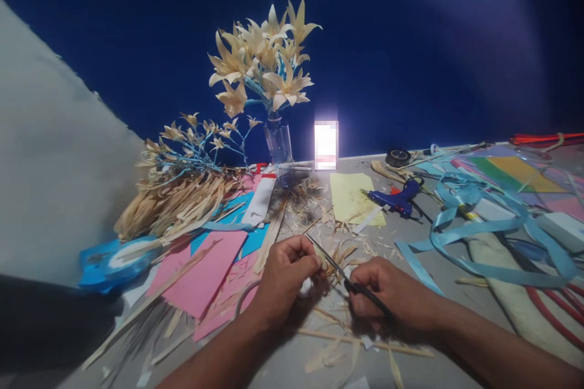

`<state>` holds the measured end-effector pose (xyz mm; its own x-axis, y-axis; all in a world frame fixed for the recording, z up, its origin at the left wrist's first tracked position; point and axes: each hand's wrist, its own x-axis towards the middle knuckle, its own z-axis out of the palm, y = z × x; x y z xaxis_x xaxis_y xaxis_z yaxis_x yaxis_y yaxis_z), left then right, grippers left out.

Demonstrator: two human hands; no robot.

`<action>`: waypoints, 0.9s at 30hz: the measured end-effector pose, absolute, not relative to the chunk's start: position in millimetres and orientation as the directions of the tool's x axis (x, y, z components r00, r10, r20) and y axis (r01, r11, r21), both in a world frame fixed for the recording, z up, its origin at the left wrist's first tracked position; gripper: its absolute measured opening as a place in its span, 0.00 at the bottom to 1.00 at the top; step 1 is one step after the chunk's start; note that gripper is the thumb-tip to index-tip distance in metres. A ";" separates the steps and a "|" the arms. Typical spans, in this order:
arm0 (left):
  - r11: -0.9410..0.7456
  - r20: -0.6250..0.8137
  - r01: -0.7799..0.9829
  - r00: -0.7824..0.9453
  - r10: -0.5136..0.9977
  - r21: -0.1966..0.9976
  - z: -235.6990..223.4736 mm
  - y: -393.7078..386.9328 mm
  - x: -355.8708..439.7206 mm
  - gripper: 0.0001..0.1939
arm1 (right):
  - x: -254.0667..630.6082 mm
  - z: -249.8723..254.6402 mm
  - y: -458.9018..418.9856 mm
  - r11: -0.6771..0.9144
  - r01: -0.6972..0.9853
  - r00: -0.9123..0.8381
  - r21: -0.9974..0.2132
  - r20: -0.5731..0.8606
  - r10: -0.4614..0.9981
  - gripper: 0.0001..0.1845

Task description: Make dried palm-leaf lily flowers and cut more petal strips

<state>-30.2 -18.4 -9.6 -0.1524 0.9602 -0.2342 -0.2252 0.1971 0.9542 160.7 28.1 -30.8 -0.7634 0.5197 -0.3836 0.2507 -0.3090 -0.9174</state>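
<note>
My right hand [376, 298] grips a pair of scissors [335, 265] with dark handles. Their blades point up and left, towards the fingers of my left hand [292, 273]. My left thumb and fingers are pinched together on a small pale piece of dried husk [323, 257], partly hidden behind the blades and fingers. Beneath both hands lie husk scraps [342, 255] and loose strips. A glue gun [396, 197] lies beyond my right hand, beside a yellow sheet [349, 191] sprinkled with trimmings.
Husk flowers [274, 55] stand in a clear bottle [278, 140] at the back, left of a bright screen [326, 146]. Pink sheets [205, 264] and a husk bundle [168, 203] lie left. Tangled light-blue ribbon [483, 231] and black tape [398, 157] are right.
</note>
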 end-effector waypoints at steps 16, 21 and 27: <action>0.239 -0.294 -0.394 -0.085 0.952 0.888 -4.2 -18.8 -28.9 0.08 | 161.2 -34.8 27.3 -0.362 0.193 -0.777 -0.912 -0.367 0.511 0.20; 0.205 -0.257 -0.385 -0.087 0.963 0.900 -7.4 -18.8 -31.1 0.09 | 161.0 -41.1 27.5 -0.439 0.099 -0.769 -0.893 -0.348 0.536 0.18; 0.278 -0.322 -0.494 -0.005 0.947 0.824 -14.2 -18.0 -27.0 0.12 | 154.8 -25.3 27.2 -0.362 -0.088 -0.574 -0.928 -0.249 0.780 0.17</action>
